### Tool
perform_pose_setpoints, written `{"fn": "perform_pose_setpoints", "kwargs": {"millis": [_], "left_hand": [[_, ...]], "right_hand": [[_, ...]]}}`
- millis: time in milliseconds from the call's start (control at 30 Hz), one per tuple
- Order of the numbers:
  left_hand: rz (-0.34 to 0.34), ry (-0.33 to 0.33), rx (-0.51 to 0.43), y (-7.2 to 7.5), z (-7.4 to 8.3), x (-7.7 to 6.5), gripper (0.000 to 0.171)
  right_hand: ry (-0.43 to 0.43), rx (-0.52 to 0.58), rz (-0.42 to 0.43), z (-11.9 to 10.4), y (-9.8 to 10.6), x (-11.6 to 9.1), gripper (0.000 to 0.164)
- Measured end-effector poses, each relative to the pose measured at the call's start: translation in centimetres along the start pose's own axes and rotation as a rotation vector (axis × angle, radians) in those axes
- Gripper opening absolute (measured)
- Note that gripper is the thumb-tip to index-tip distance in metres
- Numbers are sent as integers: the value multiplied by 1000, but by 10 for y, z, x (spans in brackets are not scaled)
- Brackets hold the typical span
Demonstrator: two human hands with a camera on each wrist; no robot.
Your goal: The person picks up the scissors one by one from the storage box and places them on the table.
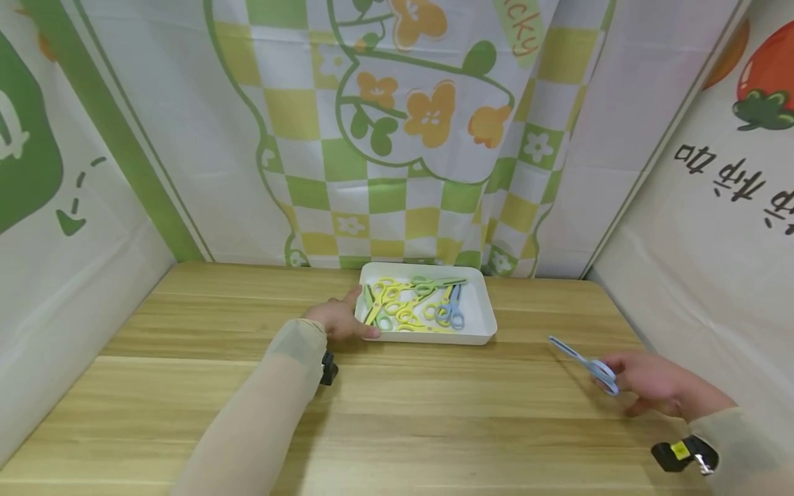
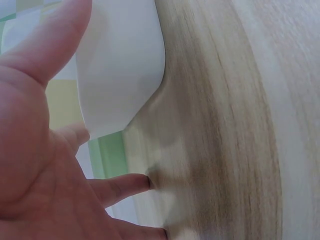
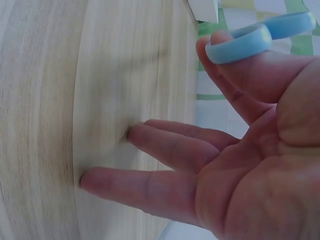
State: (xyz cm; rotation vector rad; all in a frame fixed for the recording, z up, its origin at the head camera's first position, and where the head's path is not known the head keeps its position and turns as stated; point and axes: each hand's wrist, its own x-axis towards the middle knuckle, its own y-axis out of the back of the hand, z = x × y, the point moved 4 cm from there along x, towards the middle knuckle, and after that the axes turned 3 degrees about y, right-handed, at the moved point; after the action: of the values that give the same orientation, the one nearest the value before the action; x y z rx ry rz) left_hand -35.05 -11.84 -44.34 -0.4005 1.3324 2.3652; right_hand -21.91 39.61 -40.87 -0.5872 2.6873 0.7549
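Observation:
A white tray [image 1: 484, 313] stands at the back of the table, with several yellow, green and blue scissors in it. At its left end is my left hand [image 1: 338, 318], thumb along the front wall and index finger at the left side. The left wrist view shows this hand [image 2: 30, 160] spread, with straight lower fingers reaching to the table. To the right, my right hand [image 1: 660, 382] pinches blue scissors [image 1: 579, 357] by the handle between thumb and index finger, blades pointing left and away. The handle loops [image 3: 245, 45] show in the right wrist view, the other fingers extended below.
The wooden table [image 1: 434, 427] reaches back to a checked curtain [image 1: 384, 200]. Printed fabric walls [image 1: 713, 220] enclose it left and right. Each wrist carries a small black camera [image 1: 682, 453].

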Motion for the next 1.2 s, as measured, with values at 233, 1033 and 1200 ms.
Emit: {"fn": "perform_pose_setpoints", "kwargs": {"millis": [233, 1033, 1200], "left_hand": [[-7, 3, -5, 0, -3, 5, 134], [5, 3, 1, -1, -3, 6, 132], [4, 6, 2, -1, -4, 8, 132]], "right_hand": [[-24, -83, 72, -4, -9, 2, 17], [133, -648, 278, -15, -22, 11, 11], [127, -710, 271, -16, -24, 15, 13]]}}
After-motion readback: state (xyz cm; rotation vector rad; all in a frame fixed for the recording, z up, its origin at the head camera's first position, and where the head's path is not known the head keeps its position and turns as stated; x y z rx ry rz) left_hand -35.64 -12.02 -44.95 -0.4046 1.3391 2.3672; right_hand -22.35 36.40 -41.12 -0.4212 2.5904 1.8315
